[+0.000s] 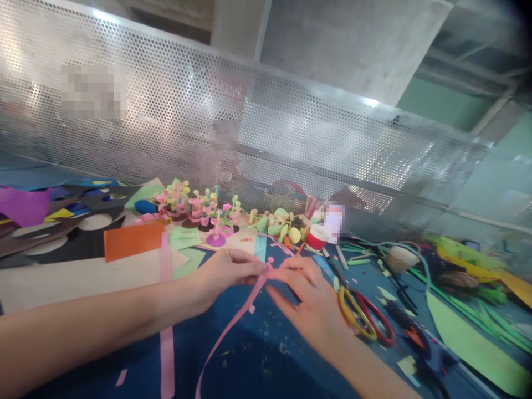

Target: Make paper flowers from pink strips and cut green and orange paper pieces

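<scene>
A narrow pink foam-like strip (236,317) curves down from my fingertips toward the near edge of view. Thumb and fingers of my left hand (226,274) pinch it near its upper end. My right hand (311,296) meets the strip from the other side, index fingertip against it and thumb held a little lower; its exact grip is partly hidden. At the strip's top, a small folded pink bit (270,260) shows between the hands. Under my left forearm lies a wider pink strip (167,354), flat on the blue table (257,360).
Scissors with yellow and red handles (361,315) lie beside my right hand, near a dark glue-gun-like tool (424,343). Behind stand several pink and green flower-like pieces (208,208) and a red-and-white cup (316,237). An orange sheet (133,241) sits left, a green sheet (474,343) right.
</scene>
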Tool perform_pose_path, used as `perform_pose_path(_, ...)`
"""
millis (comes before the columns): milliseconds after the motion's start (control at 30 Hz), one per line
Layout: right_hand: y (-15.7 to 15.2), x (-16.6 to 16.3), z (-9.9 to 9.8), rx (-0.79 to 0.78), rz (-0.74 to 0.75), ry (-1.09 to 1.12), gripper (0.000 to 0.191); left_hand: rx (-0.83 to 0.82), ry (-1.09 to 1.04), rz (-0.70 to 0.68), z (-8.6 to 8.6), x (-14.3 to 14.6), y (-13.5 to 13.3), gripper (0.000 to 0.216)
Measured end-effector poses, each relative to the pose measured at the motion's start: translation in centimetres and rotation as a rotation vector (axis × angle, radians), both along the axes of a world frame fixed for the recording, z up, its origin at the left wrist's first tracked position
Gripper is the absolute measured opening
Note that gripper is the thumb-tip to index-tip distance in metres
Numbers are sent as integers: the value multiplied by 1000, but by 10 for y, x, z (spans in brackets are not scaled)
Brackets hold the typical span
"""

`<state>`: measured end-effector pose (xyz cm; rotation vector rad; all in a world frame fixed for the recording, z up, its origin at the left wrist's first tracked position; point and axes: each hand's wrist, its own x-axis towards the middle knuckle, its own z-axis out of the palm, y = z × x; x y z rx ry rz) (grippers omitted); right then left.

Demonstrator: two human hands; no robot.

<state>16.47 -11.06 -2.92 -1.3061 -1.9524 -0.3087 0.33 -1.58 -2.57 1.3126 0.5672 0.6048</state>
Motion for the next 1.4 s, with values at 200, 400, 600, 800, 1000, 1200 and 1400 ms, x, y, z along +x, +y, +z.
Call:
perform_pose_path(200,-5,-1,1,98,62,-138,15,-43,11,9,4,0,-11,18)
perform_pose_path(400,-6,-3,6,4,21,120,8,36,-28,42,2,0,-14,21)
perform_pose_path(600,-7,-7,10,-65,-13,312,6,133,-9,52,3,1,-15,17)
perform_pose_path(800,-4,-9,5,-100,52,472,6,176,-17,48,5,-1,-16,16)
perform_pose_path(1000,-4,-11,11,-214,105,614,4,168,-62,2,6,-1,-13,15)
perform_pose_path(1200,-1,-10,15,-282,101,710,12,219,-5,20,7,2,-11,16)
perform_pose_path(1400,0,-2,18,-426,68,635,8,345,68,-2,4,2,-5,17)
